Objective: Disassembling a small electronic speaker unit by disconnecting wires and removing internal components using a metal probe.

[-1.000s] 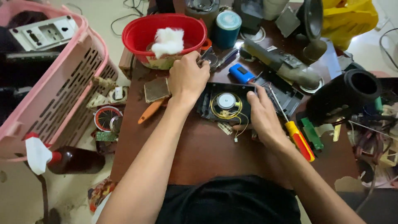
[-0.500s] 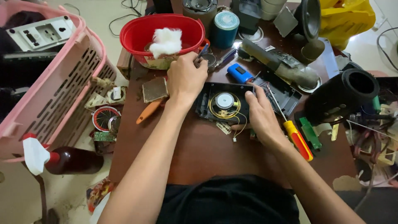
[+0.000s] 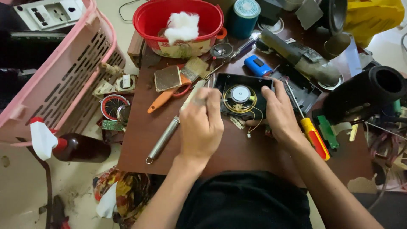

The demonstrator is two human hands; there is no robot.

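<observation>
A black open speaker case (image 3: 224, 80) with a round gold and silver speaker (image 3: 240, 95) lies at the middle of the brown table (image 3: 237, 152). My right hand (image 3: 277, 112) grips the case's right edge, thumb against its front side. My left hand (image 3: 201, 123) hovers just left of the case, closed around a long tool with a silver metal handle (image 3: 163, 139). The handle slants down to the left and the tool's pale tip (image 3: 193, 91) points up toward the case's left corner. Thin wires (image 3: 250, 125) trail from the case's front.
At the back stand a red bowl (image 3: 148, 17) holding white cotton (image 3: 182, 25) and a teal cylinder (image 3: 243, 15). An orange-handled tool (image 3: 163, 98), a blue block (image 3: 256, 65), a red and yellow screwdriver (image 3: 313, 136) and a black tube (image 3: 373, 91) surround the case. A pink basket (image 3: 55, 80) and a brown spray bottle (image 3: 80, 146) are at left.
My left hand has drawn back from the spot near the red bowl toward me, now holding the silver-handled tool. My right hand has stayed on the case.
</observation>
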